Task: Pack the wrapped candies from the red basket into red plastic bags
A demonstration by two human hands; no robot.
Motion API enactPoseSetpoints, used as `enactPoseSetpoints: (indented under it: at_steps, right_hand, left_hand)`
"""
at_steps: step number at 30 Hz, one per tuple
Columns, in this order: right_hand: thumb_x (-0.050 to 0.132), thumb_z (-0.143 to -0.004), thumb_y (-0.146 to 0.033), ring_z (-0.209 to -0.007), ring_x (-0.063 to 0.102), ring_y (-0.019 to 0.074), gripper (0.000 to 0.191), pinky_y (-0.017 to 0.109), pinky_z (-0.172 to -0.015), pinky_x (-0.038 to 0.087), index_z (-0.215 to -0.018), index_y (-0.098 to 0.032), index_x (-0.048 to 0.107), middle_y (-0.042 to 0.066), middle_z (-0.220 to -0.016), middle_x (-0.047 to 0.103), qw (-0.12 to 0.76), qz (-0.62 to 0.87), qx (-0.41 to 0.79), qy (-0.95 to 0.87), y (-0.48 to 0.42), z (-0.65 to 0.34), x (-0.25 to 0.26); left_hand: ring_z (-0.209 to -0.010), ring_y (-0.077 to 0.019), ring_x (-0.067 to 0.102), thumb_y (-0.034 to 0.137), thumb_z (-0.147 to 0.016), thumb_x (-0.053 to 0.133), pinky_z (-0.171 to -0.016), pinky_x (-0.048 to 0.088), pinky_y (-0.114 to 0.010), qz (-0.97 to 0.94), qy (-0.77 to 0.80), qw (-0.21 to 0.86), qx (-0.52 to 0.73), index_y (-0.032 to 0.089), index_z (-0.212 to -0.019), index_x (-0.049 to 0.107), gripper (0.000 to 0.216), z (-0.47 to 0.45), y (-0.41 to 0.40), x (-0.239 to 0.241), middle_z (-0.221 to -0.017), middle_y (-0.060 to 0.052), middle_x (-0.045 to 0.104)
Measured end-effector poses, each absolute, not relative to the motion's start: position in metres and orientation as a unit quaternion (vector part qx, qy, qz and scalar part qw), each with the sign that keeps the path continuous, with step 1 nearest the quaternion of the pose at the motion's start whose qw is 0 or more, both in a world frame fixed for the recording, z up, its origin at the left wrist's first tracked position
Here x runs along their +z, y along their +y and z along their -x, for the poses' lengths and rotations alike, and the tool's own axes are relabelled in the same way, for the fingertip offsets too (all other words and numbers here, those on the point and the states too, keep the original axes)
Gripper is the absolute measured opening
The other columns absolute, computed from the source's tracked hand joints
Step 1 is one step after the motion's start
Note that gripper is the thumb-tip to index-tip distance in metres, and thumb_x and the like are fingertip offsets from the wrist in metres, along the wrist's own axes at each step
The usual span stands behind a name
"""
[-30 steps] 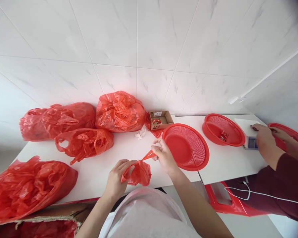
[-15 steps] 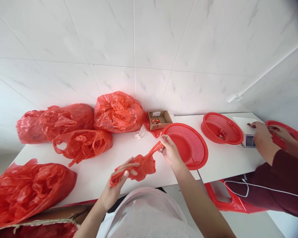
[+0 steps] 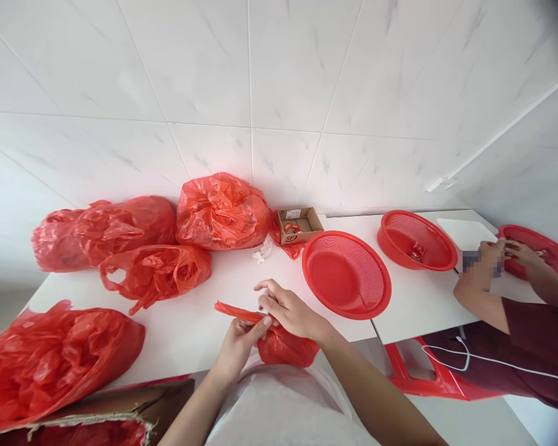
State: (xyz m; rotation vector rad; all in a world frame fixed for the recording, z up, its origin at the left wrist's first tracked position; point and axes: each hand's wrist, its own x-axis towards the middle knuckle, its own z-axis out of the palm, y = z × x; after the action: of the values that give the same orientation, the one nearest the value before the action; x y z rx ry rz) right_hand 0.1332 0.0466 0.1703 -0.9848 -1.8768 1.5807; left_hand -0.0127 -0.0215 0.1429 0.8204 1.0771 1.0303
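Note:
A small red plastic bag [image 3: 289, 348] hangs close to my body, its lower part rounded out and its twisted top sticking out to the left. My left hand [image 3: 242, 341] pinches the bag at its neck between thumb and fingers. Across the top, my right hand [image 3: 291, 310] also grips the neck, with its index finger partly raised. The two hands meet there, so the exact spot between the fingertips is hidden. Just beyond my right hand stands a red perforated basket [image 3: 325, 279] with nothing visible inside.
Bulging red bags [image 3: 223, 210] line the left and back of the white table. A small cardboard box [image 3: 307, 233] and crumpled tissue [image 3: 262, 250] lie behind. Rightward, another red basket [image 3: 416, 238] holds small packets. A co-worker's hands [image 3: 497, 251] work beside a further basket [image 3: 553, 251].
The bag's body has swung from left to right, below my right hand. Both hands have come together at its neck. The co-worker's hands have shifted right.

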Motion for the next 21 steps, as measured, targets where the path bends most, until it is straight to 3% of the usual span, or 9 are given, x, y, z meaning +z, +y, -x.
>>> enactPoseSetpoints:
  at_steps: [3,8,12,17,21]
  right_hand:
    - [0.044,-0.098,-0.038,-0.062,0.054,0.0134,0.019,0.026,-0.064,0.039,-0.107,-0.024,0.054,-0.005,-0.065,0.056,0.215,0.414,0.505,-0.726,0.040,-0.141,0.166]
    - [0.048,-0.094,-0.031,-0.050,0.039,0.0108,0.011,0.023,-0.055,0.031,-0.100,-0.024,0.054,-0.009,-0.054,0.039,0.286,0.465,0.433,-0.717,0.034,-0.137,0.170]
    - [0.049,-0.094,-0.033,-0.051,0.041,0.0109,0.011,0.023,-0.053,0.031,-0.094,-0.023,0.053,-0.008,-0.055,0.041,0.329,0.474,0.470,-0.668,0.024,-0.136,0.172]
    - [0.045,-0.096,-0.036,-0.053,0.041,0.0111,0.013,0.023,-0.053,0.033,-0.096,-0.023,0.047,-0.007,-0.059,0.045,0.346,0.457,0.548,-0.609,0.003,-0.137,0.162]
    - [0.044,-0.095,-0.031,-0.050,0.035,0.0104,0.008,0.023,-0.050,0.031,-0.093,-0.024,0.042,-0.008,-0.058,0.042,0.312,0.435,0.587,-0.607,-0.003,-0.141,0.156]
  left_hand:
    - [-0.059,-0.0139,0.051,0.046,-0.080,0.067,-0.058,0.040,-0.025,-0.336,0.519,0.631,0.469,0.015,-0.082,0.075,0.032,0.021,-0.021,0.143,-0.058,0.000,0.057]
    - [-0.084,-0.0226,0.064,0.048,-0.084,0.061,-0.081,0.049,-0.033,-0.394,0.565,0.593,0.417,0.020,-0.101,0.075,0.035,0.022,-0.020,0.150,-0.076,-0.004,0.070]
    - [-0.090,-0.0224,0.066,0.043,-0.085,0.061,-0.087,0.050,-0.033,-0.404,0.551,0.594,0.425,0.021,-0.106,0.074,0.033,0.022,-0.019,0.154,-0.088,-0.005,0.074]
    - [-0.090,-0.0208,0.065,0.038,-0.082,0.067,-0.085,0.052,-0.032,-0.403,0.510,0.617,0.443,0.022,-0.098,0.076,0.024,0.029,-0.021,0.149,-0.096,-0.006,0.073]
    - [-0.095,-0.0200,0.061,0.032,-0.080,0.071,-0.083,0.051,-0.030,-0.470,0.496,0.564,0.464,0.022,-0.087,0.076,0.013,0.037,-0.021,0.140,-0.096,-0.006,0.065]
